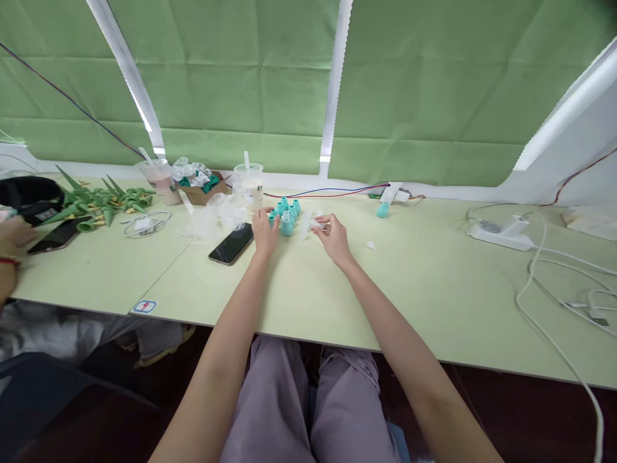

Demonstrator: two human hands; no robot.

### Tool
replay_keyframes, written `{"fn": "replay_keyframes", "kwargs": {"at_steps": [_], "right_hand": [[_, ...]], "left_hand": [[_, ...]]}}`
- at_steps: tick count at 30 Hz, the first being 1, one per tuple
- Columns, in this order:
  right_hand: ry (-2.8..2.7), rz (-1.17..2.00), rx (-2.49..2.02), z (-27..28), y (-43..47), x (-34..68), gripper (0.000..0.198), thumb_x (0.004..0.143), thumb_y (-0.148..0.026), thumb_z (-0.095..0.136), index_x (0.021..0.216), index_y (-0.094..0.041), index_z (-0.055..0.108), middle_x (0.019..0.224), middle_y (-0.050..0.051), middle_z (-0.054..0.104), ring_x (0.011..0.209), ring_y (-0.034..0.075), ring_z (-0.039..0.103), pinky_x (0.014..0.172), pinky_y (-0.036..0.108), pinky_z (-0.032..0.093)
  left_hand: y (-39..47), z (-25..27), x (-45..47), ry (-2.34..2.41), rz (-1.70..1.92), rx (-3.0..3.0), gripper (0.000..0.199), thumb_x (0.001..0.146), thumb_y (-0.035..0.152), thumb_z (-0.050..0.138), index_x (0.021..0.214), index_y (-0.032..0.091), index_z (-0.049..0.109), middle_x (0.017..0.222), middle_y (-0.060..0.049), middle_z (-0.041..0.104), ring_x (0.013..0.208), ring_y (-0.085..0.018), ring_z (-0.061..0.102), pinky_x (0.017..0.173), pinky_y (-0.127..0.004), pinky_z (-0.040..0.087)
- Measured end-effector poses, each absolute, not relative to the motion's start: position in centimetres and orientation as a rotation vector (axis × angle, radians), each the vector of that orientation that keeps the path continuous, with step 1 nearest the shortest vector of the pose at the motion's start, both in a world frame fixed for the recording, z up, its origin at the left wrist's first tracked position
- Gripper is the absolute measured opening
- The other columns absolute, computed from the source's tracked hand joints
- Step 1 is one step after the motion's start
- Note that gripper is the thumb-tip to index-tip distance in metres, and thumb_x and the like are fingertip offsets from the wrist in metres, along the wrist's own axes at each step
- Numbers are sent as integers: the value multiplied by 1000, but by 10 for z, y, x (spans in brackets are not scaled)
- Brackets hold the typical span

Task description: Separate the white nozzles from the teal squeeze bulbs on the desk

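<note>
Several small teal rubber bulbs (292, 209) with open necks stand bunched together on the table. One bulb (286, 226) at the front of the bunch has a clear piece at its neck. At the bunch's left edge is my left hand (265, 233), fingers apart and slightly curled, beside or touching the nearest bulbs. Just right of the bunch, my right hand (333, 239) pinches a small translucent plastic piece (315, 225), partly hidden by the fingertips. More translucent plastic pieces (304, 226) lie between the bulbs and that hand.
A phone (232, 244), crumpled clear plastic bag (216, 215), drink cups (249, 183) and a small box (205, 193) stand left. Green pointed pieces (106, 202) and another person's hand (14, 235) are farther left. A lone bulb (382, 210) lies rear right; a power strip (501, 235) with cables sits right.
</note>
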State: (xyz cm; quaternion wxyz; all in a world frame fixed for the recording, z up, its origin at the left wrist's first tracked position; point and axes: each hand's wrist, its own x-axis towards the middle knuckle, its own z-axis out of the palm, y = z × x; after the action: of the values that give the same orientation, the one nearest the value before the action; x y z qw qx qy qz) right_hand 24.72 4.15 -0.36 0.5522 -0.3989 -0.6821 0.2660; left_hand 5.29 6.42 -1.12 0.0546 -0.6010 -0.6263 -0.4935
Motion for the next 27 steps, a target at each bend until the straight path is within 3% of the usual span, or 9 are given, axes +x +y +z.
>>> {"fn": "replay_keyframes", "kwargs": {"at_steps": [5, 11, 17, 21, 27], "right_hand": [[-1782, 520, -1058, -3, 41, 249, 35, 85, -21, 42, 120, -24, 47, 104, 6, 63, 95, 20, 59, 85, 37, 44], [-1971, 370, -1200, 1, 34, 246, 28, 88, -23, 41, 105, -30, 62, 109, 1, 64, 102, 24, 55, 93, 45, 32], [-1931, 502, -1117, -3, 37, 246, 14, 81, -23, 53, 92, -25, 60, 101, 0, 67, 78, 16, 61, 87, 37, 38], [-1936, 399, -1150, -3, 37, 245, 6, 80, -25, 54, 85, -23, 58, 94, -1, 67, 79, 16, 62, 93, 41, 32], [-1908, 447, -1051, -6, 34, 241, 25, 84, -20, 45, 109, -24, 46, 105, 3, 64, 86, 17, 63, 85, 36, 41]], "left_hand": [[60, -10, 63, -1833, -1284, -1958, 35, 86, 39, 48, 115, 21, 54, 116, -11, 53, 111, -27, 43, 93, -40, 34], [63, -14, 65, -1864, -1220, -1975, 34, 80, 39, 56, 111, 26, 59, 123, -11, 50, 114, -32, 39, 95, -47, 32], [67, -16, 64, -1902, -1262, -1962, 24, 78, 34, 59, 101, 27, 61, 122, -9, 50, 113, -33, 39, 93, -48, 33], [68, -17, 65, -1906, -1277, -1973, 22, 78, 34, 59, 99, 26, 60, 121, -9, 50, 113, -32, 39, 94, -47, 32], [72, -20, 65, -1890, -1273, -1999, 23, 79, 34, 57, 100, 25, 60, 118, -10, 51, 114, -31, 38, 94, -47, 32]]}}
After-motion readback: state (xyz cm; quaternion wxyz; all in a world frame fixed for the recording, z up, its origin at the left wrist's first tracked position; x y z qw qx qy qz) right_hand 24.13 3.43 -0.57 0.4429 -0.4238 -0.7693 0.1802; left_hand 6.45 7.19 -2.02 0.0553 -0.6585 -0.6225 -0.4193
